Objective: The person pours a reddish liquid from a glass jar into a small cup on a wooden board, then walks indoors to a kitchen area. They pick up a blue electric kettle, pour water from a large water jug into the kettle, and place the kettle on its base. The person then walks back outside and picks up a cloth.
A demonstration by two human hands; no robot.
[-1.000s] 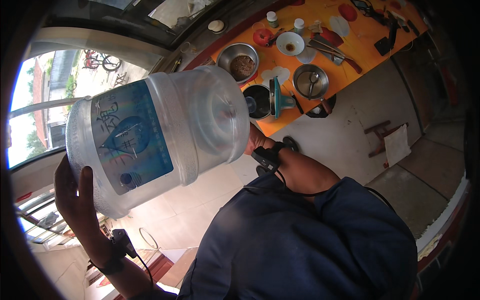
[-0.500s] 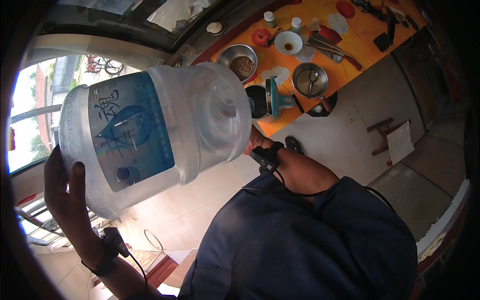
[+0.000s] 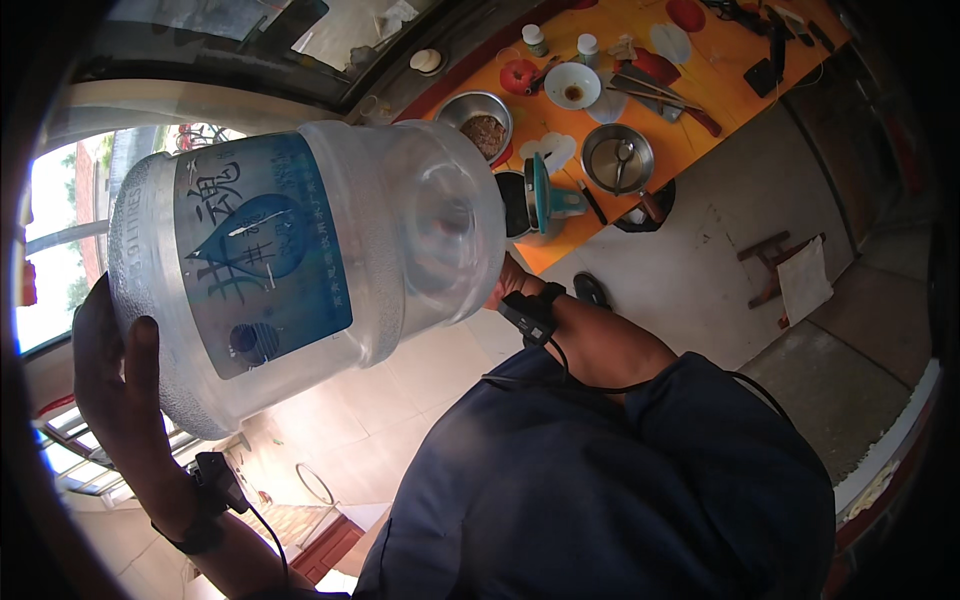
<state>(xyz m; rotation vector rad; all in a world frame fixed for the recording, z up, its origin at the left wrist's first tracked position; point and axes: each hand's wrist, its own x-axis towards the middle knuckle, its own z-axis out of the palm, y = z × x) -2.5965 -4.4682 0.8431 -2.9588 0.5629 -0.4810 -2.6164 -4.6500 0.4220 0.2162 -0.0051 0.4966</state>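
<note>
Further out to the left than in the earlier frame, the left hand (image 3: pixel 115 365) has carried the base of the large clear jug (image 3: pixel 375 225) with it. Half open, it cups the base, thumb and fingers spread; the right hand (image 3: pixel 508 285) sits at the opposite end, mostly hidden, so its grip cannot be told. Between the hands the jug lies tilted on its side, its far end toward the dark container (image 3: pixel 516 195) just beyond the right hand. With the mouth out of sight, poor aim could wet the bench (image 3: pixel 545 255); smooth plastic might slide off the loose left fingers; a swing could knock the raised teal lid (image 3: pixel 541 195).
</note>
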